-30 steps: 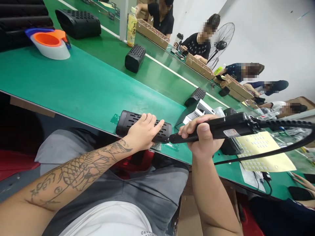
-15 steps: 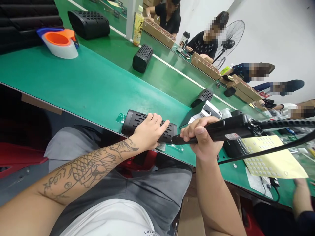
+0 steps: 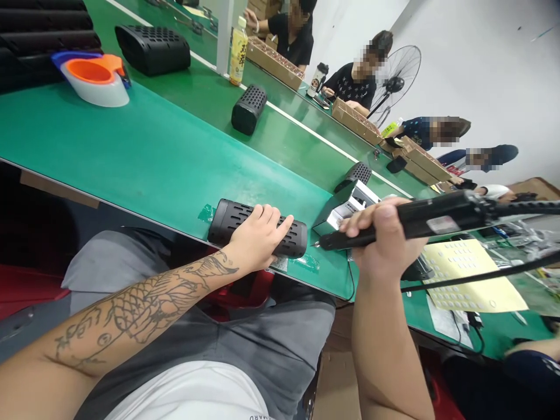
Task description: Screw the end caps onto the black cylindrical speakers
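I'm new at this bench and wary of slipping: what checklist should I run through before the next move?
1. Left hand on the slotted black casing: ok, spread over its top.
2. Right hand gripping the black driver: ok, wrapped around it.
3. Driver's tip clear of the casing: ok, a gap shows.
4. Casing back from the near edge of the bench: not ok, it lies along it.
5. Black cable clear of the right forearm: cannot tell, it passes out of sight there.
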